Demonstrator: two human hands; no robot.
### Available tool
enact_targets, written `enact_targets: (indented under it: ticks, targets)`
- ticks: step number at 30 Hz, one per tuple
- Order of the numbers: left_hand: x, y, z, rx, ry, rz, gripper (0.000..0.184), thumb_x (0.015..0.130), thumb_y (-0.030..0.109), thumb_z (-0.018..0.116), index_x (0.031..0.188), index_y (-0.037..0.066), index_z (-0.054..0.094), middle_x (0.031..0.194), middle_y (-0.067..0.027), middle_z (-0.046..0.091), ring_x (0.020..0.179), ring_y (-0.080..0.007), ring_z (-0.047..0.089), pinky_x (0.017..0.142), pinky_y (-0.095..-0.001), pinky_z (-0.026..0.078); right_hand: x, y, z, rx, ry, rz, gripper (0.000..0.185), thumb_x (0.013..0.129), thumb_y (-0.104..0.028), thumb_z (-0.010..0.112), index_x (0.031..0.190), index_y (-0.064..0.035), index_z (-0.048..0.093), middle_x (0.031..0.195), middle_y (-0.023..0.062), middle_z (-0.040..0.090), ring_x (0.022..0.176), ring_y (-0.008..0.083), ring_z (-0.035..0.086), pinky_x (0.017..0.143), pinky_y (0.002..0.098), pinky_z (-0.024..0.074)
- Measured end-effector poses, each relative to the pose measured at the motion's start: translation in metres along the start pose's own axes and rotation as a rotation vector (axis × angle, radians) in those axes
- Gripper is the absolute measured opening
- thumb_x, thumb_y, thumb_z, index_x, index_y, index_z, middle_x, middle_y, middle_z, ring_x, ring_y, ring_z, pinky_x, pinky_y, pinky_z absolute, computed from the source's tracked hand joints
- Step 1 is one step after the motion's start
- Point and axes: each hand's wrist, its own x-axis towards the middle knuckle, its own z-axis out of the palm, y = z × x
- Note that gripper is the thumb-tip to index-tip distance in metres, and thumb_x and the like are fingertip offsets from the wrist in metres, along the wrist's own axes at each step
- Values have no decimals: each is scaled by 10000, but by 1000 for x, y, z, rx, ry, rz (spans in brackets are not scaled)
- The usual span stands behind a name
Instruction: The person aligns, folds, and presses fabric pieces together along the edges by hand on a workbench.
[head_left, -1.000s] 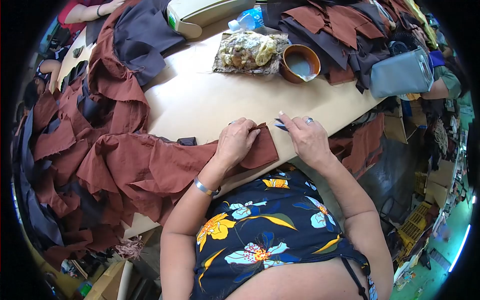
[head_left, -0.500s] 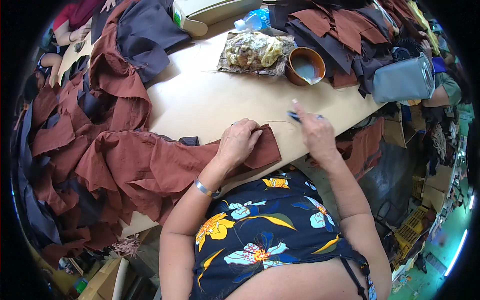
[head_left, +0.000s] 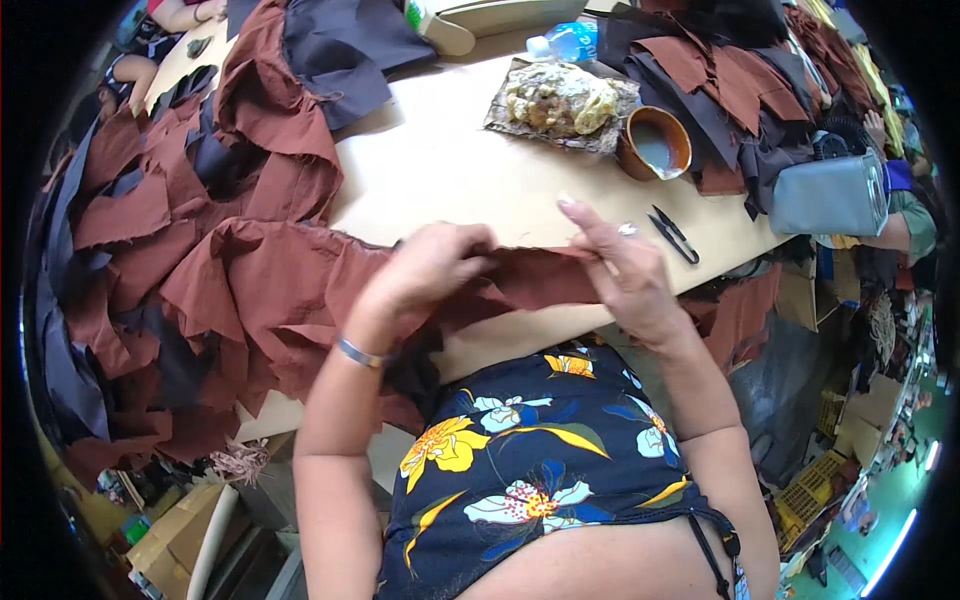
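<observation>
A rust-brown cloth strip stretches between my two hands along the near edge of the table. My left hand is closed on its left part, fingers blurred by motion. At the strip's right end, my right hand pinches the cloth. Small black thread snips lie on the table just right of my right hand. To the left, the strip runs on into a large heap of rust-brown and dark cloth.
Farther back are a plant-like bundle on a mat, a brown cup, a water bottle and a box. A grey pouch and more cloth are at the right. Other people's arms show at both far sides.
The snips have left my right hand and now lie on the table. My right hand has taken the strip's right end, and my left hand has moved left. The view has shifted.
</observation>
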Motion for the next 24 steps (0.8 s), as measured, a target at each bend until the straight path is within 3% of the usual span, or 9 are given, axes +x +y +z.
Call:
enact_targets:
  ticks: [2,6,10,14,15,18,20,22,24]
  targets:
    - [-29,-33,-13,283,1,-90,220,772,251,637,915,84,632,816,-174,646,795,-338,626,722,-434,471,11,-12,-30,-177,-64,-40,548,723,143,571,1233,-57,567,801,91,653,686,192,571,708,305,465]
    - [-82,-24,-37,384,65,-295,271,706,248,706,890,87,588,803,-157,647,783,-344,616,672,-451,462,49,-11,-38,-265,44,-187,476,773,67,572,1209,-122,595,832,80,682,571,163,539,579,293,422]
    - [-131,-37,-74,803,663,-428,288,732,183,681,1005,154,593,949,-98,618,774,-302,618,631,-395,478,96,0,8,63,131,-169,533,774,100,545,1246,-149,555,805,114,676,724,191,667,677,311,530]
    - [-165,6,-104,1282,1231,-323,476,803,325,641,1263,269,532,1121,-34,549,899,-196,589,636,-329,480,119,1,49,336,219,-216,568,756,172,502,1260,-89,541,885,56,683,821,92,629,796,231,500]
    - [-167,9,-97,1445,1028,-332,498,818,374,619,1299,307,507,1170,-62,511,928,-180,573,692,-329,474,115,9,53,240,193,-215,564,742,169,508,1246,-82,547,893,64,684,820,107,638,792,241,502]
    - [-141,0,-31,1250,594,-133,520,798,133,506,1276,338,512,1181,-31,479,748,-133,521,704,-328,436,84,69,70,-32,99,-228,541,744,98,535,1235,-131,552,875,118,674,773,269,662,685,336,538]
    - [-120,-10,19,1054,331,-110,498,770,121,511,1264,182,507,1164,-46,484,720,-132,526,637,-305,383,57,104,71,-135,75,-216,571,733,116,495,1231,-154,562,903,122,674,751,260,668,649,354,539]
    - [-106,-11,46,924,379,-91,495,776,119,513,1271,134,498,1225,-85,474,721,-160,543,644,-313,400,36,113,57,-191,-45,7,524,751,89,487,1215,-137,575,960,115,670,834,251,656,732,355,524]
    - [-101,-10,50,843,373,-108,504,780,106,510,1283,125,484,1310,-76,444,689,-160,545,640,-319,411,30,102,45,-424,62,-137,490,771,57,481,1221,-116,567,999,94,659,907,249,629,810,362,488]
